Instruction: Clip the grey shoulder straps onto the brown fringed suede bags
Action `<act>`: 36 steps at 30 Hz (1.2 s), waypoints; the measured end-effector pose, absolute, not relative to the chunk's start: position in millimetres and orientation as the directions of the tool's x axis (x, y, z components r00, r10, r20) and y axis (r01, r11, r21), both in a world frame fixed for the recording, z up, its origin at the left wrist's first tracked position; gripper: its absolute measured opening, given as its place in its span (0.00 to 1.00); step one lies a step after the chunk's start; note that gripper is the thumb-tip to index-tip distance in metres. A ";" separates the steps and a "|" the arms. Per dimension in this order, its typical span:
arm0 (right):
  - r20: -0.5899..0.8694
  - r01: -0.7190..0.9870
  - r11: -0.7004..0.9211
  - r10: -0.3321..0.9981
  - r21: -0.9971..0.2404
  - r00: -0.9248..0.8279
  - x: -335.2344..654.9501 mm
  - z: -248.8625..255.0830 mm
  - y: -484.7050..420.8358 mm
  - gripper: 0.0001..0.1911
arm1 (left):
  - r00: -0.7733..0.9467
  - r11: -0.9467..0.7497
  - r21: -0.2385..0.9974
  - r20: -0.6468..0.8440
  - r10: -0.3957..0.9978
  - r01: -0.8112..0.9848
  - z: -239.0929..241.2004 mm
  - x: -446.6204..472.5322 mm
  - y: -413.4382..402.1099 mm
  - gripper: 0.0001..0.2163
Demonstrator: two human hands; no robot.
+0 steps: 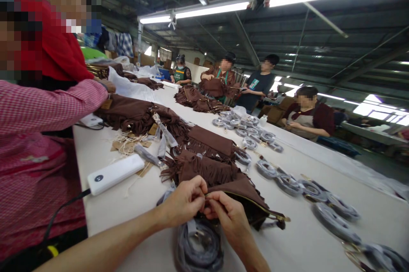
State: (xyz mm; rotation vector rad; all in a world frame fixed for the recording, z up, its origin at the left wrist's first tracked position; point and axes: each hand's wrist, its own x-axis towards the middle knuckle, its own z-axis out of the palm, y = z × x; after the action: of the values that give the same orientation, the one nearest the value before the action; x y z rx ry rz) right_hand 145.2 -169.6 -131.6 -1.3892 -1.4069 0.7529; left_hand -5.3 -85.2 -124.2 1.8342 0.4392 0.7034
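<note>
A brown fringed bag lies in front of me, its brass zipper undone and the mouth gaping to the right. At the left end of that zippered edge, my left hand pinches the bag with curled fingers. My right hand is closed on the same spot, thumb and forefinger together, fingertips almost touching the left ones. Any small part between the fingertips is hidden. Just below my hands sits a coiled grey strap in clear wrapping with metal hardware.
More brown fringed bags run up the table. Wrapped strap coils line the right side. A white power bank with a cable, and tags with strings, lie left. A co-worker in a checked sleeve stands close left; several people work farther off.
</note>
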 end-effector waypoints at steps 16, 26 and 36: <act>0.466 0.774 0.295 0.885 -0.561 0.000 142.0 -131.4 -171.8 0.13 | 0.749 -0.438 0.898 0.258 0.610 0.047 -128.8 -4.4 -86.2 0.10; 0.425 0.853 0.260 0.904 -0.452 -0.050 143.9 -135.7 -165.2 0.14 | 0.784 -0.222 0.974 0.108 0.611 0.039 -135.5 -0.2 -80.8 0.09; -0.123 0.971 0.077 0.987 -0.228 -0.108 110.3 -126.2 -216.3 0.27 | 0.845 -0.762 0.603 0.262 0.466 0.234 -121.6 -22.9 -65.8 0.15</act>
State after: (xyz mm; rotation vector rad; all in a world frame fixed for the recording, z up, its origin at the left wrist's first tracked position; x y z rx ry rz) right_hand 110.3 -216.3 -126.2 -2.0553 -2.2588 0.3909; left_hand -22.9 -65.8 -121.6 2.4490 0.5099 0.5410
